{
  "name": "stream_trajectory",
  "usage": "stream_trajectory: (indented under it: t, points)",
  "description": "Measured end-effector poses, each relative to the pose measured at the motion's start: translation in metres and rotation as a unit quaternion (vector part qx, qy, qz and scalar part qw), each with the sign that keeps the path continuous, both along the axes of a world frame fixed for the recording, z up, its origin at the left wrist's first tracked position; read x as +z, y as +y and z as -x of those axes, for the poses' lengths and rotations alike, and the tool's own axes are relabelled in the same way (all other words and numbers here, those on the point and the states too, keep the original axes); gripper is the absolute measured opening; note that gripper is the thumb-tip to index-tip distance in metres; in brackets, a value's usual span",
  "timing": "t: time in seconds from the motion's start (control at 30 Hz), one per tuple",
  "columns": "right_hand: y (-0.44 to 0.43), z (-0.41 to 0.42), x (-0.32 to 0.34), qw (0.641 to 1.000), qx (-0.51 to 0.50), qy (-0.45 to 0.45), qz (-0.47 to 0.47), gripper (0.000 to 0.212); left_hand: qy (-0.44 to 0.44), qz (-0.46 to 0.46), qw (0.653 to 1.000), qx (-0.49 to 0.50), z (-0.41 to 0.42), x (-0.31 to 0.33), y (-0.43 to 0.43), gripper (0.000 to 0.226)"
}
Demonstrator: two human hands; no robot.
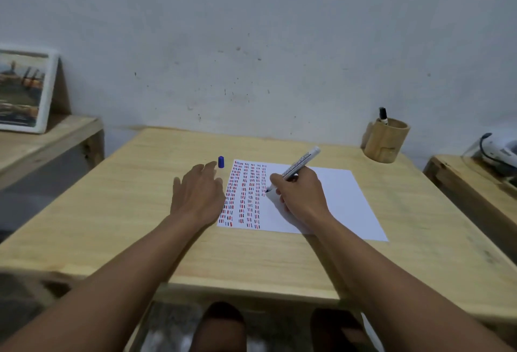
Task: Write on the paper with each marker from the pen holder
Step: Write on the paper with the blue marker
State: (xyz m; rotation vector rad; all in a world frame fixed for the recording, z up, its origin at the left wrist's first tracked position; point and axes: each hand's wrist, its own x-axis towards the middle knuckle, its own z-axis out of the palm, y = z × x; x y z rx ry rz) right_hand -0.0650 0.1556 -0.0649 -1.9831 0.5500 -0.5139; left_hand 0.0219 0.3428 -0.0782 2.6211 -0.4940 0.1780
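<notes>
A white sheet of paper [335,200] lies on the wooden table [126,212], its left part filled with columns of short red, blue and dark dashes. My right hand [300,196] grips a white-barrelled marker [300,163], tip down on the paper beside the rightmost column. A blue cap [221,162] stands upright on the table just left of the paper's top corner. My left hand [197,192] rests flat with fingers apart at the paper's left edge, fingertips close to the cap. A wooden pen holder [384,140] at the back right holds one black-capped marker [383,115].
A framed picture [22,90] leans on a lower wooden shelf at the left. Another wooden surface at the right carries a white device under clear plastic [495,150]. The wall rises right behind the table. My knees show below the table's front edge.
</notes>
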Motion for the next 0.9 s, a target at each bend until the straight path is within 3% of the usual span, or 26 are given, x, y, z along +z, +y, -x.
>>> stream_trajectory:
  t: [0.1, 0.3, 0.73, 0.9]
  points:
    - [0.002, 0.000, -0.001, 1.000, 0.006, 0.007, 0.023, 0.019, 0.014, -0.108, 0.994, -0.011, -0.004, -0.006, 0.002, 0.049]
    - [0.002, 0.001, -0.004, 0.999, 0.011, 0.009, 0.044, 0.035, 0.019, -0.139, 0.990, -0.020, -0.006, -0.009, 0.002, 0.054]
    - [0.001, 0.000, -0.002, 0.999, 0.007, 0.014, 0.037, 0.023, 0.018, -0.119, 0.993, -0.018, -0.009, -0.012, 0.003, 0.054]
    - [-0.005, -0.003, 0.005, 0.999, -0.013, -0.012, -0.030, 0.026, 0.023, -0.039, 0.998, 0.036, -0.010, 0.007, -0.004, 0.044]
